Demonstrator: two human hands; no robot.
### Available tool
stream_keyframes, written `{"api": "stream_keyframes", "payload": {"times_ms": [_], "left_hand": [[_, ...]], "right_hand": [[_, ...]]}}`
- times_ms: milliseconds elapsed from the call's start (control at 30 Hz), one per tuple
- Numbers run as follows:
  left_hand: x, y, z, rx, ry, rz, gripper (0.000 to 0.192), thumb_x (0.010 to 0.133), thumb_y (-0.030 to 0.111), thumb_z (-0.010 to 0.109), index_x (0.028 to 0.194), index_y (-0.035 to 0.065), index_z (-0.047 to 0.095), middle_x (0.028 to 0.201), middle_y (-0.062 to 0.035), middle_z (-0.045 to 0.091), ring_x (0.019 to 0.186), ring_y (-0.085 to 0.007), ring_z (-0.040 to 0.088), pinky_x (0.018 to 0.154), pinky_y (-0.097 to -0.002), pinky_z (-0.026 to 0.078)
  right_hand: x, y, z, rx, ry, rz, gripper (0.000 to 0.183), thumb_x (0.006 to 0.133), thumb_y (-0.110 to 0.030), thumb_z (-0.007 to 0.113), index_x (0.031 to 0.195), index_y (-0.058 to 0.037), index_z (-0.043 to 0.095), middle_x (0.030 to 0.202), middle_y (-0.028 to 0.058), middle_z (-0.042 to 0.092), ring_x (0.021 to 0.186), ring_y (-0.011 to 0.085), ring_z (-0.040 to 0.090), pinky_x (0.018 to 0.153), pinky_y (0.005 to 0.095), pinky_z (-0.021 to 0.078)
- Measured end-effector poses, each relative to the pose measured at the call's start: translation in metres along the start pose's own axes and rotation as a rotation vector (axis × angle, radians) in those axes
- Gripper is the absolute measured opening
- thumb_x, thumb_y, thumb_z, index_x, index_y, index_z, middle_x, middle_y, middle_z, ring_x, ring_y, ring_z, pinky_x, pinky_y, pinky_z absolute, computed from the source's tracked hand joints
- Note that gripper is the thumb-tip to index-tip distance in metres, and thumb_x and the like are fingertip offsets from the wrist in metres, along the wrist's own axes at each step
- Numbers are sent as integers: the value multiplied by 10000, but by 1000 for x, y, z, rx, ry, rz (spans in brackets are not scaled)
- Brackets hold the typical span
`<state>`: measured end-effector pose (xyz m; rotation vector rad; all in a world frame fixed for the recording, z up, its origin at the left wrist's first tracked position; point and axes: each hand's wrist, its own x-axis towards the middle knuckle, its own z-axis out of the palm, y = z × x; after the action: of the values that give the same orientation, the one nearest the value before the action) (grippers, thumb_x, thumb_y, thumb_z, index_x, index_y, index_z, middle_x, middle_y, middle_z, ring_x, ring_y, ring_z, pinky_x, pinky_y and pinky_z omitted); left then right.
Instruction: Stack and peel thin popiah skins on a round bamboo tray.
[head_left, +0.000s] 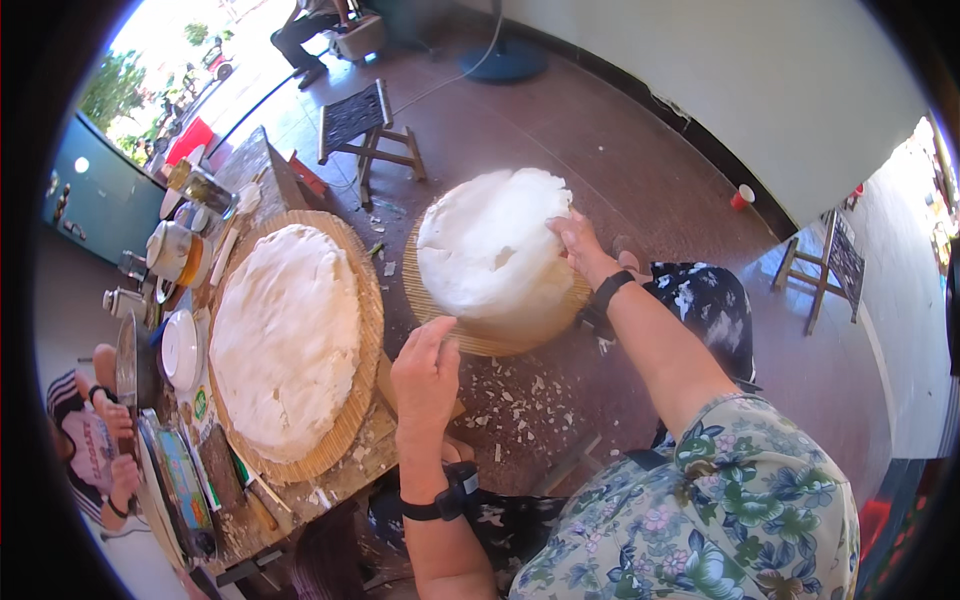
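My right hand (577, 240) pinches the right edge of a large round white sheet, perhaps dough (487, 240), whose surface is uneven and has a small hole or dent. A round ribbed mat, straw-coloured (424, 319), shows beneath it. My left hand (429, 367) is raised just below the sheet's lower left edge, fingers bent; whether its fingertips touch the sheet or hold anything cannot be told. To the left, a second white sheet (289, 337) covers most of another round mat (366, 292) on the wooden table.
The wooden table (337, 484) bears jars, a glass teapot (176, 255), a white bowl (181, 349) and a wooden-handled tool (260, 510). Another person (90, 450) is at its far side. Flakes (525, 397) lie on the floor; a folding stool (367, 124) stands beyond the table.
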<state>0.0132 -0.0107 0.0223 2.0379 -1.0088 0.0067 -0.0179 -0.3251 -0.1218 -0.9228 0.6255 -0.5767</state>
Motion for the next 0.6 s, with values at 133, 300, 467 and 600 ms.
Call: {"api": "stream_keyframes", "payload": {"times_ms": [133,300,467,600], "left_hand": [[-3,-1,-3,-22,17,12,222,799,68,586,1020,82,598,978,-110,624,881,-301,599,749,-352,486],[-13,-9,-13,-45,62,65,219,789,79,596,1008,71,586,971,-129,622,887,-316,594,753,-377,482],[-16,-9,-17,-20,95,70,220,796,92,581,1014,65,577,965,-144,614,887,-333,588,756,-394,477],[-21,-14,-29,-20,107,23,224,801,83,577,1022,51,581,976,-146,617,883,-316,597,764,-370,478]], "right_hand": [[9,-22,42,-150,-57,-218,338,752,-84,614,1069,5,542,905,77,603,784,146,577,654,289,480],[-5,-37,128,-342,-196,-399,276,727,-97,631,972,28,604,789,67,629,681,130,582,610,295,479],[0,-33,186,-470,-287,-414,454,703,-140,656,1104,52,565,849,126,653,710,173,623,622,311,492],[-4,-29,221,-538,-315,-433,487,707,-138,650,1144,51,547,863,135,656,713,176,625,632,317,496]]}}
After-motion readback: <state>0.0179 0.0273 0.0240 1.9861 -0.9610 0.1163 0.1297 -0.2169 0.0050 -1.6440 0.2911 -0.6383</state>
